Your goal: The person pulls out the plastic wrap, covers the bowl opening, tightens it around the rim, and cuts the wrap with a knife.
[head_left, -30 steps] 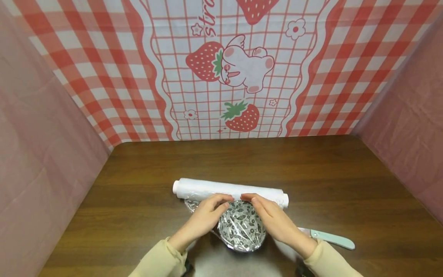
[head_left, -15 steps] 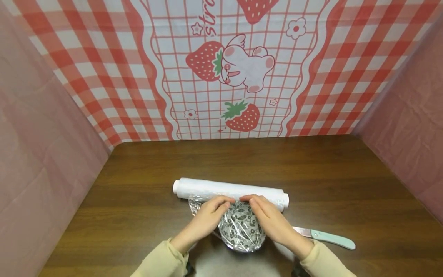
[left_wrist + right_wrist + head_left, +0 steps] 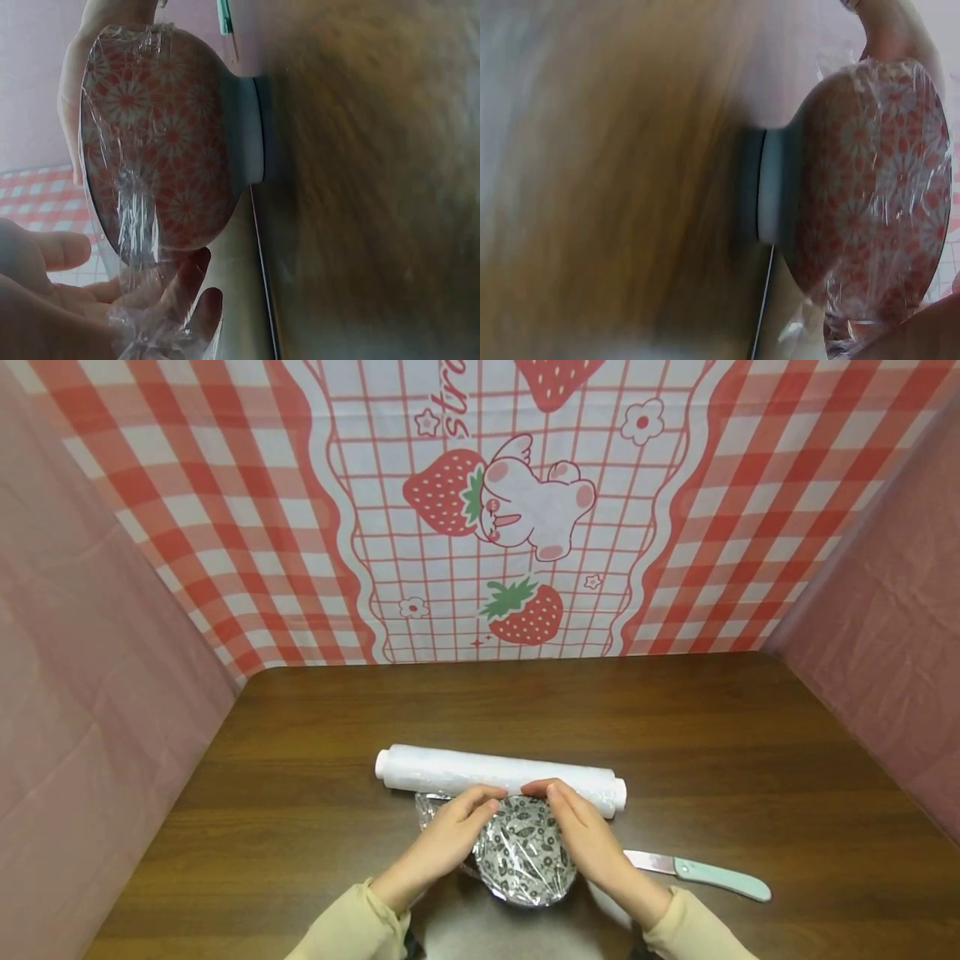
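A bowl [image 3: 523, 860] with a dark leaf and flower pattern inside stands near the front of the table, clear plastic wrap stretched over its mouth. Its outside [image 3: 169, 135] has red and white flowers above a pale foot, and the wrap [image 3: 900, 172] clings to it in wrinkles. My left hand [image 3: 450, 832] lies along the bowl's left side, fingers gently bent against the wrap. On the opposite side, my right hand [image 3: 592, 842] rests against the bowl with fingers extended toward the far rim. Bunched wrap [image 3: 142, 330] gathers at the left fingers.
A roll of plastic wrap [image 3: 495, 770] lies across the table just behind the bowl and fingertips. To the right is a knife [image 3: 720, 875] with a mint-green handle, its blade pointing toward the right hand. A strawberry-print cloth [image 3: 525, 527] hangs behind the table [image 3: 315, 718].
Loose wrap beside the left hand has drawn in toward the bowl. My right forearm has shifted slightly left, uncovering more of the knife blade. Both hands stay at the bowl's sides.
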